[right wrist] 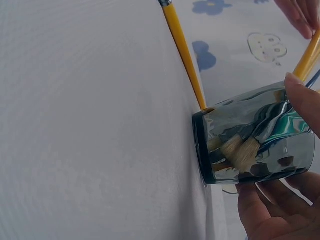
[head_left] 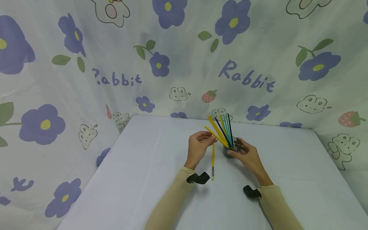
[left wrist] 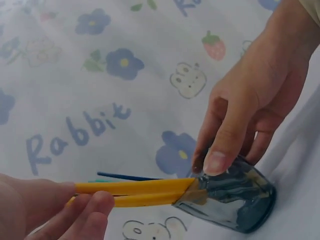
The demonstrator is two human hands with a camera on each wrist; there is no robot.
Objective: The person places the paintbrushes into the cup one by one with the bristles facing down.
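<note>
A tinted glass cup (right wrist: 250,135) stands on the table with several paintbrushes in it, bristles down. My right hand (head_left: 250,159) grips the cup from the right, thumb in front near the rim. With thumb and fingertips, my left hand (head_left: 197,147) pinches a yellow paintbrush (left wrist: 150,187) by its handle; this brush leans left out of the cup. Green paintbrushes (head_left: 226,126) and a dark blue paintbrush (head_left: 230,131) stand among the yellow ones. Another yellow paintbrush (head_left: 213,159) lies on the table left of the cup, bristles toward me.
A white cloth covers the table (head_left: 138,166). Behind and at the left hangs a curtain (head_left: 184,64) printed with flowers, rabbits and strawberries. Dark wrist mounts (head_left: 201,178) stick out from both sleeves, the left one close to the lying brush.
</note>
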